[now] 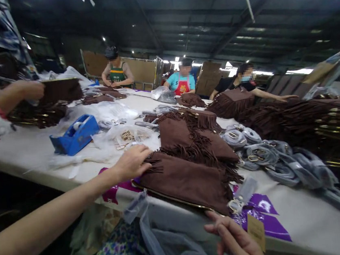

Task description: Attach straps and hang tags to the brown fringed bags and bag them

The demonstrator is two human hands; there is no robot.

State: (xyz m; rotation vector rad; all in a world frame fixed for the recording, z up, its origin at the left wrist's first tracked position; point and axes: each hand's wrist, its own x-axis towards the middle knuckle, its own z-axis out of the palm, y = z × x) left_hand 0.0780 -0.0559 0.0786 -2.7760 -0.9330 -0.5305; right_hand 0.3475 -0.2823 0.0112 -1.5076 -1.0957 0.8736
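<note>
A brown fringed bag lies flat in front of me at the table edge, its gold zipper along the near side. My left hand rests on the bag's far left corner by the fringe, fingers stretched out. My right hand is at the near right, fingers apart, with the fingertips by the zipper's right end. More brown fringed bags are stacked just behind this one. Purple glossy plastic shows under the bag's right side, with a tan tag beside my right hand.
A blue tape dispenser and a clear bag of gold-coloured hardware are on the left. Wrapped grey straps lie to the right, before a large pile of brown bags. Co-workers, including a person in a red apron, surround the table.
</note>
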